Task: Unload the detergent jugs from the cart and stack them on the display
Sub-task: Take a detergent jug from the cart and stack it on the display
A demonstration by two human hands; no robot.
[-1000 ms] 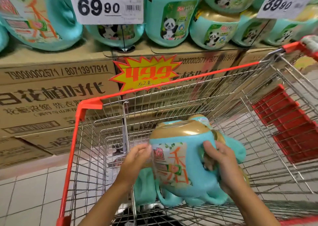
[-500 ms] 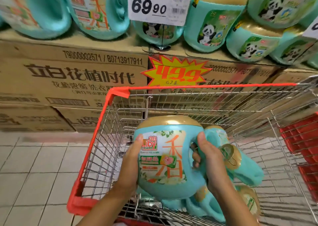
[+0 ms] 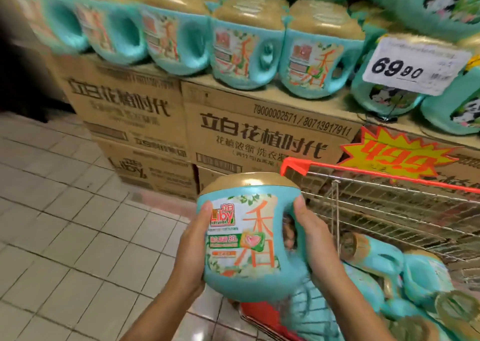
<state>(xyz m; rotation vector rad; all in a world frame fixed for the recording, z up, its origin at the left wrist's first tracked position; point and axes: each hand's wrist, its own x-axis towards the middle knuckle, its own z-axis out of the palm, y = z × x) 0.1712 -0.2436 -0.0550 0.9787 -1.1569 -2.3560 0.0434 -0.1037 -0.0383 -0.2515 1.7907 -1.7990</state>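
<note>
The jug (image 3: pixel 249 237) was held upright by the cart's (image 3: pixel 296 163) corner, left grip (image 3: pixel 193 247) clasping its side, right grip (image 3: pixel 315 239) its handle (two-handed, presumably for its weight).

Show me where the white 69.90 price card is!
In the head view, the white price card sits upper right, against teal panda-label jugs, above the yellow starburst sign.
</note>
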